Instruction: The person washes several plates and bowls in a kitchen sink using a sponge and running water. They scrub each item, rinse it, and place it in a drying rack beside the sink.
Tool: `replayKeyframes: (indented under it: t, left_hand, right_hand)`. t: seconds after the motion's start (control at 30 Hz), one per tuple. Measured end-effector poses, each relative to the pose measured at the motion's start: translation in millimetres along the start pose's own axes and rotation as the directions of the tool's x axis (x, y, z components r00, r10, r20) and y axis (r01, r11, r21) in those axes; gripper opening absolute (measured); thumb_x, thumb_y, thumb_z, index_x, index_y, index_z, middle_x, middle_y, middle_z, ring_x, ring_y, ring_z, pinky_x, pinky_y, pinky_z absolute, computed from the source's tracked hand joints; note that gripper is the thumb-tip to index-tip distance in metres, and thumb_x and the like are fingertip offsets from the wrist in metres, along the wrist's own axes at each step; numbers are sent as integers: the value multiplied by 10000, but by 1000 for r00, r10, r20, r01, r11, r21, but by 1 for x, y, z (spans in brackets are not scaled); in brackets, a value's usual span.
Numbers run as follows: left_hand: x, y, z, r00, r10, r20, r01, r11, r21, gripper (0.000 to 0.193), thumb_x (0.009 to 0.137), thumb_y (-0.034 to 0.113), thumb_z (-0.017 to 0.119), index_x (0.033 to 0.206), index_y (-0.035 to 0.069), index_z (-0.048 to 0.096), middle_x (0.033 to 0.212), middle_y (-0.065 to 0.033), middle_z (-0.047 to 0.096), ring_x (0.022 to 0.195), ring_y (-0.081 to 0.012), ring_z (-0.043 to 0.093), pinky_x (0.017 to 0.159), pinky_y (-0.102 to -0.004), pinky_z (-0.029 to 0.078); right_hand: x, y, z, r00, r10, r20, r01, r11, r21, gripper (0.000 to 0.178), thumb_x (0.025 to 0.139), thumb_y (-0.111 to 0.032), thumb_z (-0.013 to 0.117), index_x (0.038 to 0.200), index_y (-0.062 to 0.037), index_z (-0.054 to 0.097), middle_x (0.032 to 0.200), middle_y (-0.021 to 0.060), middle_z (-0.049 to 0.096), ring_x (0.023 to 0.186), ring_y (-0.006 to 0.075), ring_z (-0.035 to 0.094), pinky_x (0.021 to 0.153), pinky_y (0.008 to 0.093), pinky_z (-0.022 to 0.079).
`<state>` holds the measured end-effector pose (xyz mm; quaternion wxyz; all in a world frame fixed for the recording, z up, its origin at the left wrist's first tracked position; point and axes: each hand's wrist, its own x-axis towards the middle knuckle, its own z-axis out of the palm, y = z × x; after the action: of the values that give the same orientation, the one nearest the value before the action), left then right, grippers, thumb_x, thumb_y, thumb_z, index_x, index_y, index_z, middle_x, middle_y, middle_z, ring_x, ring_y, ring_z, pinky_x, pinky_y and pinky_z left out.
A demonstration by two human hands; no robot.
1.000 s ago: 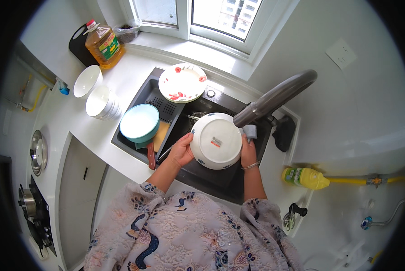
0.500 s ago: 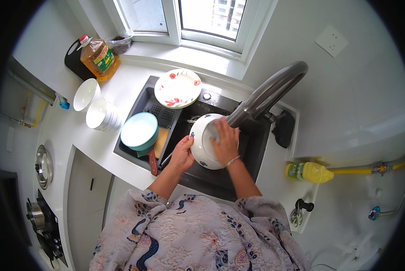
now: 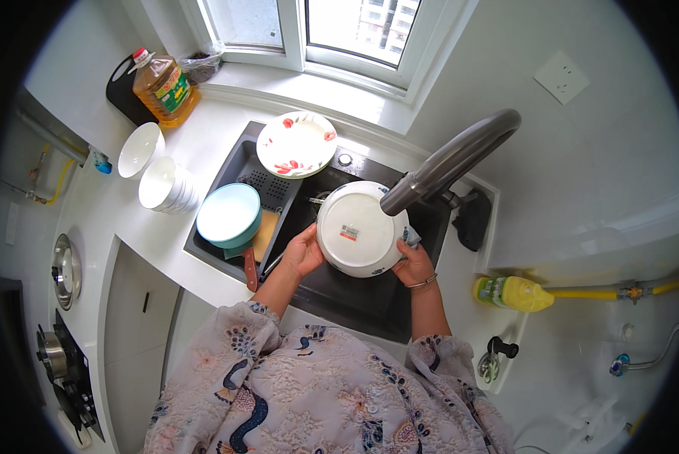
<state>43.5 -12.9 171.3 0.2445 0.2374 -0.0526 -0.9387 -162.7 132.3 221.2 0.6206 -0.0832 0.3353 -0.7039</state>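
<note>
We hold the plate (image 3: pixel 361 227), base up, over the sink (image 3: pixel 373 306): L hand (image 3: pixel 303 251) at L rim, R hand (image 3: pixel 417 266) at R rim w/ cloth (image 3: pixel 411 237). Sink's L compt. (image 3: pixel 274 189) holds blue bowl (image 3: pixel 229 216).

White-framed window (image 3: pixel 366 34) up top, daylight bright on windowsill (image 3: pixel 324 91). Glossy pale wall (image 3: pixel 604 174) right, socket plate (image 3: pixel 560 77) on it. White countertop (image 3: pixel 154 238), light-grey cabinet door (image 3: pixel 137 303) lower left.
</note>
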Motion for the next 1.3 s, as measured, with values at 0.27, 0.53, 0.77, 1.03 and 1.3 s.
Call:
replayKeyframes:
  t: [0.27,0.53,0.77,1.03,1.3]
  left_hand:
    - [5,-8,-12,949,-266,-171,300,928,222,402,897,389,418,1202,132,465,1176,-114,509,1034,-281,524,879,-511,409]
    - [-14,-7,24,939,-310,-150,343,872,350,573,864,519,424,1265,114,368,1147,-204,493,1051,-351,509,831,-483,462]
    - [-6,-29,-7,924,-204,-324,310,895,321,448,857,397,472,1132,44,459,993,-157,584,871,-306,599,745,-462,504]
    - [-30,-7,21,978,19,-207,104,818,566,380,791,147,464,1144,10,429,998,-141,595,828,-273,628,681,-425,531]
    - [-37,6,40,995,-14,-95,69,792,607,453,739,35,462,1187,15,398,1041,-140,572,855,-256,619,677,-401,547]
  right_hand:
    - [-7,-1,13,990,-106,-91,74,950,-302,345,821,-63,593,1145,-18,484,1066,73,576,965,195,567,833,313,452]
    - [0,17,31,979,-197,41,74,160,-984,275,759,-155,650,968,13,593,859,117,638,779,207,615,693,311,464]
    - [-19,76,36,907,-208,365,300,-287,-910,271,757,-182,592,987,-39,575,942,153,599,854,317,577,729,395,467]
    - [-9,43,-24,814,-445,373,248,-314,-916,292,830,-232,541,1001,0,587,959,137,602,844,234,577,762,326,445]
    - [18,51,-35,834,-425,-353,193,823,-535,330,876,-189,529,1107,48,525,997,80,598,891,161,570,776,280,449]
